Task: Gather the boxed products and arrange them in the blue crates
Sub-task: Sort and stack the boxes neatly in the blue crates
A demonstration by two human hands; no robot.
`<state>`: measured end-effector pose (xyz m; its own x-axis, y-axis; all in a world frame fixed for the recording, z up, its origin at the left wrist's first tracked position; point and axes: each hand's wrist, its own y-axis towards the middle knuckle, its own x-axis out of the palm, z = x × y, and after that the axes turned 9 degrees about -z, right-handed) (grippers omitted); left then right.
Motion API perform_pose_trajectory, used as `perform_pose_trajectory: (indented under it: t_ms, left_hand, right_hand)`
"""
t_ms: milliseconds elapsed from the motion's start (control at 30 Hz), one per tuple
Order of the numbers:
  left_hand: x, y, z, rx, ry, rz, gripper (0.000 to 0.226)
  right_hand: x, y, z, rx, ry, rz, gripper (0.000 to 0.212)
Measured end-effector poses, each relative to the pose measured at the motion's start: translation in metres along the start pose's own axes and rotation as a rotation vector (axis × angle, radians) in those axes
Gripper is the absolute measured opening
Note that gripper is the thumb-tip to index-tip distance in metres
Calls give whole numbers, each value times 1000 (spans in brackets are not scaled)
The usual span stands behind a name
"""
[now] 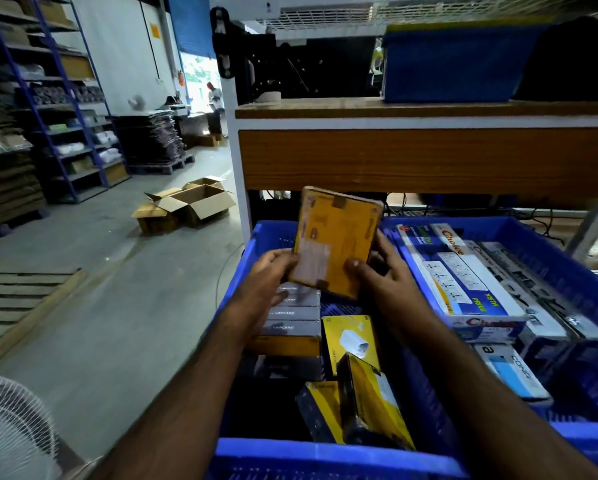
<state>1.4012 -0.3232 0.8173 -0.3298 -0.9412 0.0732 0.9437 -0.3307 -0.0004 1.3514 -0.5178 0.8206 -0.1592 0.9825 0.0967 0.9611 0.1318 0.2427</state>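
Observation:
I hold a flat yellow box (335,237) upright above the left blue crate (266,237), its back face with labels turned to me. My left hand (269,271) grips its lower left edge and my right hand (377,271) grips its lower right edge. Below it in that crate lie stacked grey boxes (295,315), a flat yellow box with a white product picture (351,337) and two tilted yellow and black boxes (370,400). The right blue crate (546,244) holds long white and blue boxes (463,282) and a smaller white box (510,370).
A wooden shelf (411,161) stands right behind the crates, with another blue crate (453,67) on top. Open cardboard boxes (190,206) lie on the floor at left, past them blue racks (65,109). A white fan (10,431) is at bottom left.

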Motion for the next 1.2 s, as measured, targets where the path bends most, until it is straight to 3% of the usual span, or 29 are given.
perform_pose_trajectory:
  t_ms: [100, 267, 367, 600, 833, 933, 1033, 1100, 1200]
  left_hand:
    - [-2, 0, 0, 36, -23, -70, 51]
    - [-4, 0, 1, 31, -332, -130, 47]
    - [-6, -3, 3, 8, -409, -196, 42]
    - [0, -8, 3, -42, -336, -178, 37]
    - [3, -12, 5, -65, -339, -209, 34]
    - [6, -13, 7, -65, -354, -249, 31]
    - [3, -13, 8, -87, -131, -273, 33]
    - [-6, -15, 9, -93, 251, -334, 41]
    - [-23, -17, 10, -178, 874, -547, 77]
  right_hand:
    - [0, 0, -2, -111, -75, 69, 61]
    - [-5, 4, 5, -86, -53, 243, 61]
    - [-5, 6, 9, 9, -2, 169, 53]
    - [-5, 3, 5, -27, -19, 151, 38]
    - [-3, 0, 3, -35, -50, 126, 41]
    - [-4, -1, 2, -66, -34, 125, 54]
    - [-5, -1, 0, -96, -5, 152, 65]
    - [-6, -1, -2, -109, 6, 186, 52]
    - [-8, 3, 0, -49, 7, 243, 42]
